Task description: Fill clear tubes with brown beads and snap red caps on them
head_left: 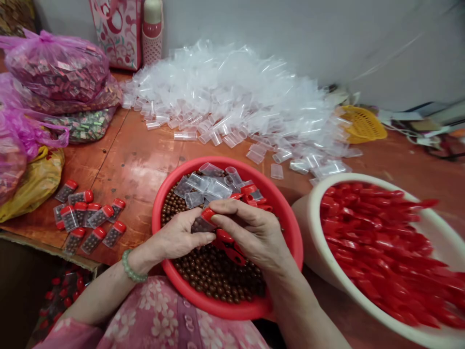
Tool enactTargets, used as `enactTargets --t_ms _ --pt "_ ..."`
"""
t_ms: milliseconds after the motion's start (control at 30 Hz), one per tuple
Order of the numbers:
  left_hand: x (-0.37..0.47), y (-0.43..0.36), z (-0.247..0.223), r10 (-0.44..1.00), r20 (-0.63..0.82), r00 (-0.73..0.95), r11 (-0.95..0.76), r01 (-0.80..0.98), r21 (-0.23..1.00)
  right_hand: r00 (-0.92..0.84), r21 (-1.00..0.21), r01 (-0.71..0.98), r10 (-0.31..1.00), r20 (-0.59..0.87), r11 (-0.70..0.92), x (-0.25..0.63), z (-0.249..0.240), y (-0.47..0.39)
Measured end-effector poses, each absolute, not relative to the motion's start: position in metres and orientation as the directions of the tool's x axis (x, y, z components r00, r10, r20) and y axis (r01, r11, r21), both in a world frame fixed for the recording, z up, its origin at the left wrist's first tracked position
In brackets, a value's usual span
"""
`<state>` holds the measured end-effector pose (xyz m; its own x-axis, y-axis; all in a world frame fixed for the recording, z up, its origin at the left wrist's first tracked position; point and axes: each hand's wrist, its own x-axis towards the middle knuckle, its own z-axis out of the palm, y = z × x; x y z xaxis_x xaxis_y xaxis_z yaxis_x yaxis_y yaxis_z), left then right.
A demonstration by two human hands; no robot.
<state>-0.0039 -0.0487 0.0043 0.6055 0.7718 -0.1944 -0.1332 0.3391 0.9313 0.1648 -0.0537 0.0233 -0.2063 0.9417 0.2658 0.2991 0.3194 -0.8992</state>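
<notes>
My left hand [178, 237] is closed around a small clear plastic tube [200, 224] with dark contents. Thumb and forefinger of my right hand [250, 228] pinch the red cap [208, 214] on the tube's upper end. Both hands are over a red basin [298, 242] of small brown balls [214, 278]. Clear empty tubes [207, 185] and several red caps lie on the balls at the far side. A red plastic piece [232, 249] shows just below my right hand; whether its fingers hold it I cannot tell.
Capped, filled tubes [97, 218] lie on the table at left. A large heap of clear tubes [236, 92] spans the back. A white tub [314, 213] of red plastic pieces stands at right. Knotted pink bags [58, 68] and a yellow basket [363, 123] are farther off.
</notes>
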Motion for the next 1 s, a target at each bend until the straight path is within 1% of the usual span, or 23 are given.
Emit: enactTargets --t_ms 100,200,300,400,467,567,667,800,867,1000 --pt "-0.004 -0.048 0.002 0.769 -0.205 0.606 0.357 -0.141 0.923 -0.196 -0.875 0.358 0.942 0.271 0.326 0.165 0.020 -0.057" --pt "-0.003 -0.048 0.002 0.746 -0.249 0.618 0.401 -0.118 0.909 -0.234 -0.837 0.433 0.938 0.255 0.336 0.168 0.019 -0.059" --pt "-0.003 -0.048 0.003 0.739 -0.262 0.620 0.406 -0.100 0.908 -0.267 -0.831 0.441 0.934 0.239 0.339 0.170 0.018 -0.058" --pt "-0.002 -0.047 0.002 0.732 -0.280 0.622 0.428 -0.099 0.899 -0.273 -0.825 0.430 0.924 0.269 0.367 0.168 0.017 -0.057" --pt "-0.002 -0.047 0.000 0.718 -0.292 0.632 0.463 -0.120 0.878 -0.261 -0.792 0.458 0.913 0.313 0.403 0.165 0.017 -0.059" --pt "-0.002 -0.048 -0.002 0.706 -0.300 0.641 0.532 -0.202 0.822 -0.312 -0.680 0.547 0.872 0.376 0.489 0.161 0.016 -0.063" --pt "-0.002 -0.049 -0.001 0.729 -0.317 0.607 0.588 -0.317 0.744 -0.428 -0.530 0.625 0.819 0.382 0.574 0.158 0.013 -0.067" --pt "0.000 -0.050 0.003 0.703 -0.366 0.610 0.660 -0.367 0.656 -0.480 -0.347 0.711 0.784 0.394 0.611 0.152 0.008 -0.068" --pt "0.001 -0.050 0.004 0.698 -0.359 0.620 0.673 -0.395 0.626 -0.473 -0.297 0.725 0.763 0.442 0.621 0.149 0.007 -0.067" --pt "0.003 -0.050 0.004 0.685 -0.342 0.643 0.689 -0.419 0.592 -0.447 -0.273 0.721 0.729 0.518 0.636 0.147 0.006 -0.064"
